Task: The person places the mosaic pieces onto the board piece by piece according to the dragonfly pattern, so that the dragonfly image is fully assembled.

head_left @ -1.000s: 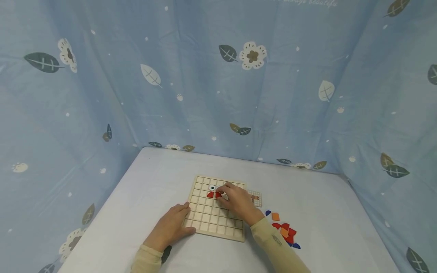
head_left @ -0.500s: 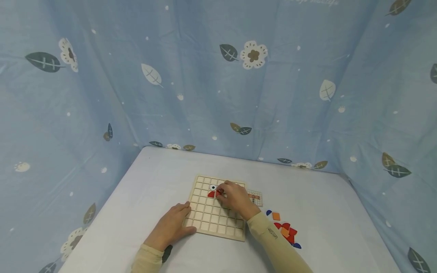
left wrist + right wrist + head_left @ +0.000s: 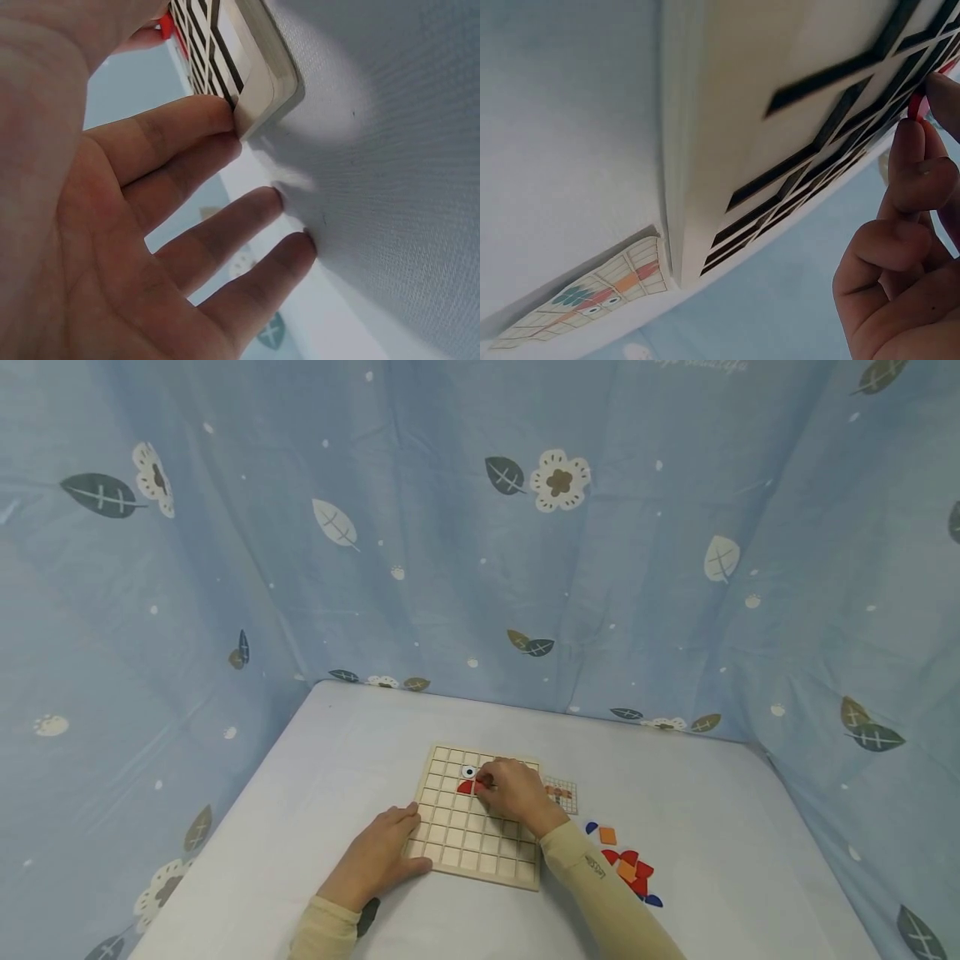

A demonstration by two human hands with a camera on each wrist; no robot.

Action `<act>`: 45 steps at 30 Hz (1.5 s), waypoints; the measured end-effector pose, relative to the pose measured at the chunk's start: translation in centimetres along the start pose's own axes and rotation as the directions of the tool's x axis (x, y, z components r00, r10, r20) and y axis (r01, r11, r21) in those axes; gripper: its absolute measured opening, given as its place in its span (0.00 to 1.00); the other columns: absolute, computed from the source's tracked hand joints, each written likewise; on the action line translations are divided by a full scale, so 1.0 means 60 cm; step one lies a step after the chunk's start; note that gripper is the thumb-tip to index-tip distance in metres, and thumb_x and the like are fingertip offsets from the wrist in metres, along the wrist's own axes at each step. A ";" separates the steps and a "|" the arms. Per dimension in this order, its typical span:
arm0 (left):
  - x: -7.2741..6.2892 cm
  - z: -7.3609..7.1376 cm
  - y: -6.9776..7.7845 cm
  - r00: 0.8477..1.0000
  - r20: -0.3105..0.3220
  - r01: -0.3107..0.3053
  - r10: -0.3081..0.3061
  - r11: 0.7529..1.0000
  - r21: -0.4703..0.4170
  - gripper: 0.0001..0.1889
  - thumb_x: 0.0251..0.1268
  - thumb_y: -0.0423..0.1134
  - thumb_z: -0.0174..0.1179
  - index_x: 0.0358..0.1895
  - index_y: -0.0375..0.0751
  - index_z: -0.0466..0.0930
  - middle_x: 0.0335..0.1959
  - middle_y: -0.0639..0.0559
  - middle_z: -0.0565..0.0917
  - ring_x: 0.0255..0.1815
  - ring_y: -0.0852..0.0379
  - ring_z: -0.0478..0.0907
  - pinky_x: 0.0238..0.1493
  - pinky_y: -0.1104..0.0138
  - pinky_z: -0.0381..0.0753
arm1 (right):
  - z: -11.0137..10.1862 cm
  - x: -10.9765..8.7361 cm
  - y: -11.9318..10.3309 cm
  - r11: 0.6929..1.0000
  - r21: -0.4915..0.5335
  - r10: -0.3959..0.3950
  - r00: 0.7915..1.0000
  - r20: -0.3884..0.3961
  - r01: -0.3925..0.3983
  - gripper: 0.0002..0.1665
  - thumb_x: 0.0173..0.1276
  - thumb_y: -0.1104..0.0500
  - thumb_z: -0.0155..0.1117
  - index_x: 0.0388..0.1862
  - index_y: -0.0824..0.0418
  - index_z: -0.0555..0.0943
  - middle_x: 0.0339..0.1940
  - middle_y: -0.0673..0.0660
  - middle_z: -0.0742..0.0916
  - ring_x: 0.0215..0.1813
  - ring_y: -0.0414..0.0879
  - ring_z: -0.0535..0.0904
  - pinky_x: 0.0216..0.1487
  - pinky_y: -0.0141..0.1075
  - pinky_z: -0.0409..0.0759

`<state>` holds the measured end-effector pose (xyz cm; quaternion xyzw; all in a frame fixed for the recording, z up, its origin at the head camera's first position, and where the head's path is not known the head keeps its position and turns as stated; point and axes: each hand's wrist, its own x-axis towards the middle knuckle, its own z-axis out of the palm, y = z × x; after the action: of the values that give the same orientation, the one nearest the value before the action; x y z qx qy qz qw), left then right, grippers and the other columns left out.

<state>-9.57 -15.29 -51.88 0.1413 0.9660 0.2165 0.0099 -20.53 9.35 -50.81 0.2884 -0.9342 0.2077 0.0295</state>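
A wooden grid board [image 3: 471, 841] lies on the white table. My left hand [image 3: 377, 853] rests at its near left corner, fingers extended; in the left wrist view fingertips touch the board's edge. Over the upper part of the board, my right hand [image 3: 517, 792] pinches a small red piece [image 3: 916, 105] between thumb and finger, its shape mostly hidden. Just left of those fingers, a round eye piece [image 3: 468, 772] and a red curved-edge piece [image 3: 465, 787] sit in grid cells. The right hand covers the cells beneath it.
A pattern card [image 3: 562, 793] lies against the board's right side. Right of the board are a loose blue half-round piece [image 3: 592, 827], an orange square [image 3: 607, 836] and a heap of red, orange and blue pieces [image 3: 639, 872]. Patterned blue curtains [image 3: 420, 568] surround the table.
The right hand has shifted slightly at the same cells, its wrist drawing a little left, and still pinches a red piece. The left hand stays at the board's edge.
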 end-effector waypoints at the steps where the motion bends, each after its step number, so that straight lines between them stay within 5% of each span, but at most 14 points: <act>1: 0.000 -0.001 0.001 1.000 0.000 -0.002 0.002 1.000 0.001 0.38 0.53 0.52 0.77 0.62 0.30 0.79 0.69 0.39 0.75 0.68 0.36 0.71 0.70 0.48 0.71 | -0.001 0.000 0.000 1.000 0.009 -0.002 1.000 0.001 0.002 0.08 0.68 0.55 0.73 0.43 0.56 0.88 0.38 0.50 0.89 0.41 0.44 0.85 0.40 0.40 0.86; 19: -0.002 -0.005 0.004 1.000 -0.007 -0.016 0.016 1.000 0.004 0.38 0.53 0.52 0.77 0.61 0.29 0.79 0.68 0.37 0.76 0.67 0.36 0.72 0.69 0.48 0.72 | 0.001 0.007 0.002 0.998 0.015 0.058 0.994 0.088 -0.060 0.08 0.69 0.54 0.72 0.44 0.54 0.90 0.40 0.48 0.90 0.42 0.40 0.85 0.43 0.36 0.86; 34: -0.001 -0.003 0.003 1.000 -0.007 -0.011 0.011 1.000 -0.010 0.38 0.53 0.52 0.77 0.62 0.30 0.79 0.69 0.38 0.75 0.68 0.36 0.71 0.70 0.48 0.71 | 0.006 0.005 -0.007 0.991 -0.122 0.068 0.996 0.057 -0.061 0.08 0.68 0.56 0.72 0.43 0.53 0.92 0.40 0.50 0.89 0.40 0.43 0.86 0.36 0.37 0.87; 45: -0.001 -0.003 0.003 0.999 -0.021 -0.025 0.025 1.000 -0.004 0.37 0.52 0.51 0.78 0.61 0.29 0.79 0.68 0.37 0.76 0.67 0.36 0.72 0.69 0.48 0.72 | 0.003 -0.002 -0.009 0.995 -0.076 0.068 0.997 0.045 -0.065 0.10 0.68 0.53 0.73 0.45 0.55 0.91 0.37 0.48 0.89 0.38 0.41 0.85 0.35 0.36 0.86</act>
<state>-9.50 -15.23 -51.66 0.1508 0.9637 0.2202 -0.0026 -20.13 8.93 -50.78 0.2607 -0.9508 0.1668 0.0109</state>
